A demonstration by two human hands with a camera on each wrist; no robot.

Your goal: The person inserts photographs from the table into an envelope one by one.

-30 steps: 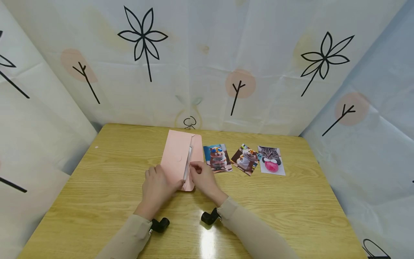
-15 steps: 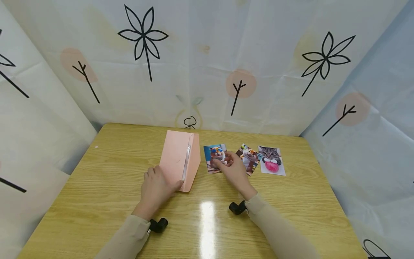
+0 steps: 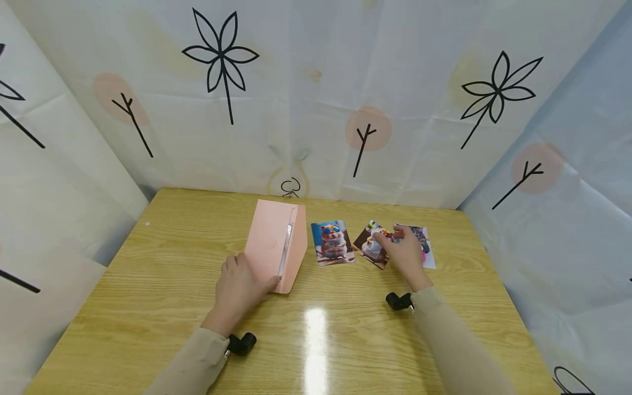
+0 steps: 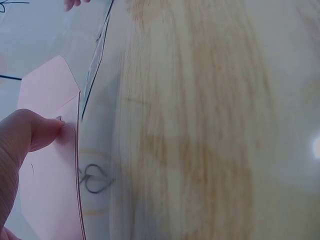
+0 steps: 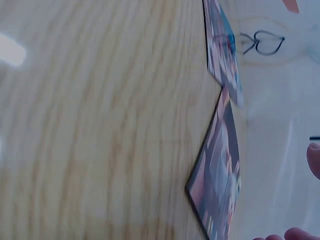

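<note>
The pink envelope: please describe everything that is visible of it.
The pink envelope is pale, long, and looks like thin card. A small curved mark shows on its face. The flap, on the right in the head view, is not fully closed: a narrow whitish strip shows in the gap. It is left of, and apart from, the nearest picture card. The left grip holds it, thumb at the gap's near end; whether it rests flat is unclear.

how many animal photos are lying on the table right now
3. The leftmost photo lies just right of the pink envelope, the middle photo sits turned askew, and the rightmost photo is partly hidden by the right hand. Any inside the envelope would not show.
</note>
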